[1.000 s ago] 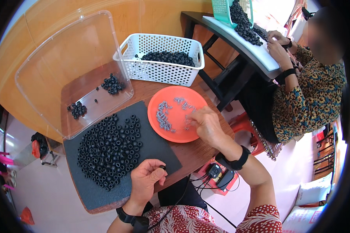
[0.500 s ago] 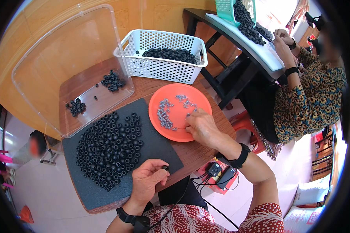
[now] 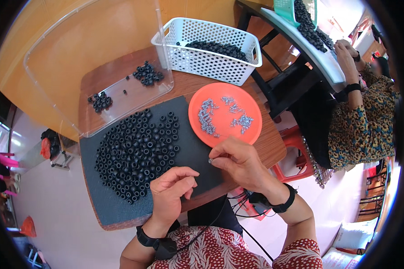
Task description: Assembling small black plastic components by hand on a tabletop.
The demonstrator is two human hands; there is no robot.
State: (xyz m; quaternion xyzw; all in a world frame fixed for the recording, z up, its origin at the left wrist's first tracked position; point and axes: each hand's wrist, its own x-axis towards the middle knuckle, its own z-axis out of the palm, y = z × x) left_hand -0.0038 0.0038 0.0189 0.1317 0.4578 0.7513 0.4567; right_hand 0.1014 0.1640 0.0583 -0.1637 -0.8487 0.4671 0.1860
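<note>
My left hand (image 3: 171, 193) is closed at the near edge of the dark mat (image 3: 195, 170), thumb pressed to curled fingers. The small black hollow piece that showed in its grip half a second ago is now hidden by the fingers. Facing it, my right hand (image 3: 240, 162) pinches a tiny silvery metal part (image 3: 210, 161) between thumb and forefinger. Just beyond that hand lies an orange-red plate (image 3: 220, 121) with loose small silvery parts (image 3: 206, 119) in clusters. A big spread of black hollow pieces (image 3: 137, 154) covers much of the mat.
A clear plastic box (image 3: 170, 85) stands at the far left, with black pieces (image 3: 102, 102) seen in it. Behind the plate is a white perforated basket (image 3: 211, 65) of black pieces. At right, a co-worker's hands (image 3: 345, 51) work at another table (image 3: 296, 40).
My right hand has left the plate and come back toward my left hand, a tiny silvery part in its pinch. My left hand has turned, hiding its black piece. The view has shifted.
</note>
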